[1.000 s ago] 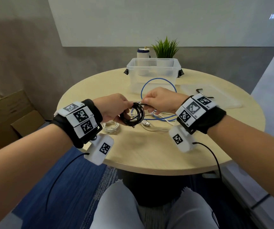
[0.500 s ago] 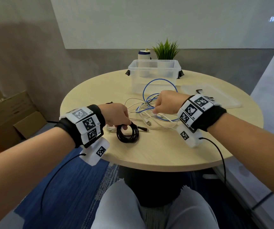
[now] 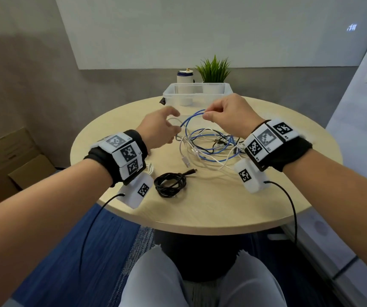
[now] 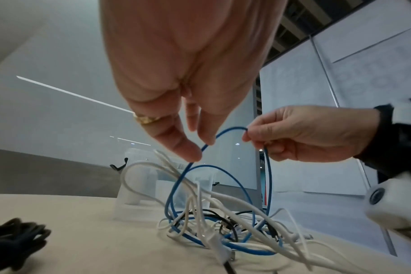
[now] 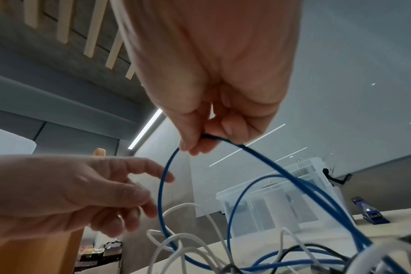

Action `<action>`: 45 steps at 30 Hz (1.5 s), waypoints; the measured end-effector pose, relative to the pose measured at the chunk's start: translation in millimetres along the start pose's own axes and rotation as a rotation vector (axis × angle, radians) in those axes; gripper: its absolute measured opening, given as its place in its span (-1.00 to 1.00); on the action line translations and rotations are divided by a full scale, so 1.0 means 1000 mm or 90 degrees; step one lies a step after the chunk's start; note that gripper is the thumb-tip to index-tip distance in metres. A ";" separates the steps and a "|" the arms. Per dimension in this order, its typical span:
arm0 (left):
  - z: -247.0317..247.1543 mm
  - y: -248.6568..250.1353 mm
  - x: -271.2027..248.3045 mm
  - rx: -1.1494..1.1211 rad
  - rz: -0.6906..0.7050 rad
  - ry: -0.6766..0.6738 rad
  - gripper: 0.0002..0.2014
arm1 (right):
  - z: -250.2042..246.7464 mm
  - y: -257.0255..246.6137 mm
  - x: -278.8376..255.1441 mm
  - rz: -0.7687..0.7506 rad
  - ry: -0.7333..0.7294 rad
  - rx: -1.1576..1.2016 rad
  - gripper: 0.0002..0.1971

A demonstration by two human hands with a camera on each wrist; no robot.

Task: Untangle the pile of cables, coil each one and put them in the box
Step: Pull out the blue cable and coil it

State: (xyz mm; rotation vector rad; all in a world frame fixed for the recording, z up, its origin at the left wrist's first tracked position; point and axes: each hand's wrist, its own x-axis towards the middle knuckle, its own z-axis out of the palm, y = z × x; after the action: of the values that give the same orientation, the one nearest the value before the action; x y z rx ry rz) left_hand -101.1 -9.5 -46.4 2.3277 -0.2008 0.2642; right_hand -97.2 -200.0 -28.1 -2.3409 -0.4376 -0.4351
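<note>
Right hand (image 3: 227,116) fingers (image 5: 195,146) pinch a thin blue cable (image 3: 191,120) looped above the tangle mid-surface (image 3: 211,207); left hand (image 3: 158,129) fingers apart beside it. Coiled black cable (image 3: 170,185) near the front edge, clear box (image 3: 197,93) at the back.

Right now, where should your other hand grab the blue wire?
On the raised blue cable loop, just left of where the right hand pinches it. The left hand should come from the left: that arc hangs clear above the tangle.

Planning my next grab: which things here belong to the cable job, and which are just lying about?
Job: blue cable pinched by right hand; tangled white and black cables; coiled black cable; clear plastic box; left hand.
Lying about: green potted plant; white cylindrical container.
</note>
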 end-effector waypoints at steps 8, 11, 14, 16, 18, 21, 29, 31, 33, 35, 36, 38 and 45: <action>0.003 -0.004 0.023 -0.189 0.017 0.103 -0.81 | -0.001 0.025 0.004 0.038 -0.096 -0.101 -0.89; -0.004 -0.004 0.028 -0.359 0.005 0.146 -0.79 | 0.005 0.046 0.006 0.118 -0.155 -0.154 -0.83; -0.005 -0.006 0.030 -0.456 -0.005 0.184 -0.82 | 0.007 0.058 0.011 0.146 -0.151 -0.146 -0.77; -0.002 -0.008 0.032 -0.488 -0.017 0.203 -0.82 | 0.007 0.060 0.015 0.149 -0.147 -0.145 -0.73; 0.002 -0.011 0.036 -0.519 -0.034 0.215 -0.82 | 0.005 0.060 0.019 0.154 -0.148 -0.148 -0.79; 0.004 -0.013 0.040 -0.515 -0.053 0.202 -0.82 | 0.002 0.062 0.027 0.165 -0.109 -0.068 -0.82; -0.006 -0.017 0.046 -0.135 -0.117 0.087 -0.74 | -0.019 0.054 0.041 0.184 0.050 0.184 -0.81; -0.011 -0.010 0.045 0.044 -0.050 0.165 -0.48 | -0.017 0.055 0.042 0.173 0.045 0.160 -0.82; -0.013 0.002 0.044 0.141 0.073 0.239 -0.45 | -0.012 0.053 0.042 0.152 0.037 0.148 -0.82; -0.006 0.011 0.045 0.188 0.176 0.212 -0.51 | -0.006 0.048 0.042 0.118 0.029 0.145 -0.83; 0.000 0.013 0.045 0.206 0.201 0.173 -0.54 | -0.003 0.045 0.041 0.101 0.021 0.148 -0.83; 0.012 0.014 0.046 0.195 0.205 0.104 -0.59 | 0.002 0.038 0.039 0.070 -0.006 0.154 -0.84; 0.014 0.006 0.044 -0.009 0.167 0.160 -0.83 | 0.008 0.041 0.028 0.031 -0.168 -0.012 -0.83</action>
State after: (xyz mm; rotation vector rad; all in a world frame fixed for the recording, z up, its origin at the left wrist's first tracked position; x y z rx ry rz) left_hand -57.9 -26.6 -41.4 2.2271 -0.3807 0.6781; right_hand -53.4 -217.6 -45.9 -2.4318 -0.4993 -0.1060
